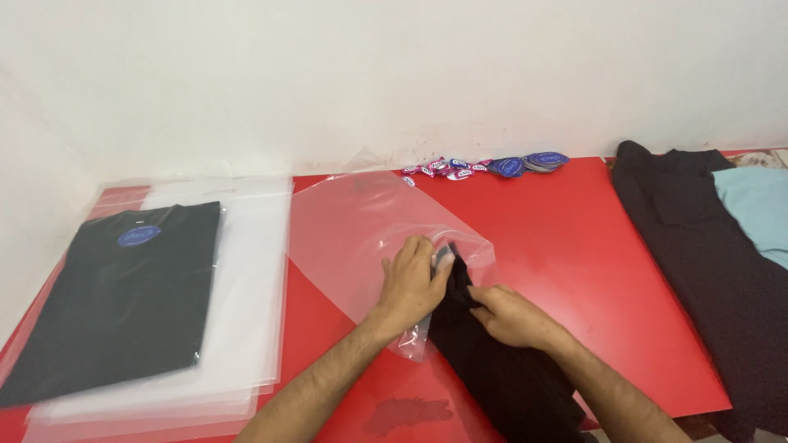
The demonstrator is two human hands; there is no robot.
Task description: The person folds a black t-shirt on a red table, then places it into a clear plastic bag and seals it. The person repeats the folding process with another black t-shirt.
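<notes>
A: Left to right, quick. Landmark is the clear plastic bag (pixel 361 238) mid-desk. What's far left of it?

B: A stack of flat clear bags (pixel 246 328) on the red desk (pixel 574 246). On top lies a packed black garment (pixel 123 295), folded flat, with a small blue oval label (pixel 139 236) near its upper edge.

A: Hands?

B: Left hand (pixel 410 283) rests on the clear plastic bag's near corner, fingers pressed flat and thumb at the bag mouth. The grip looks closed on the film edge, pinning it to the desk. Right hand (pixel 513 316), just right of the bag mouth, has its fingers clamped on the folded black cloth (pixel 492 369), whose tip sits at or just inside the opening.

A: Handling?

B: My guess: cloth is soft, light and floppy, so it sags unless held at the folded leading edge. The film is thin and slippery, crinkles easily, best taken at the mouth's lip.

A: Behind the bag?

B: A scatter of small oval tags (pixel 492 167), blue with red and white, along the wall, up and right of the bag.

A: Far right?

B: A dark garment pile (pixel 698 254) well apart from the bag, with a pale blue piece (pixel 759 209) on top at the frame edge.
</notes>
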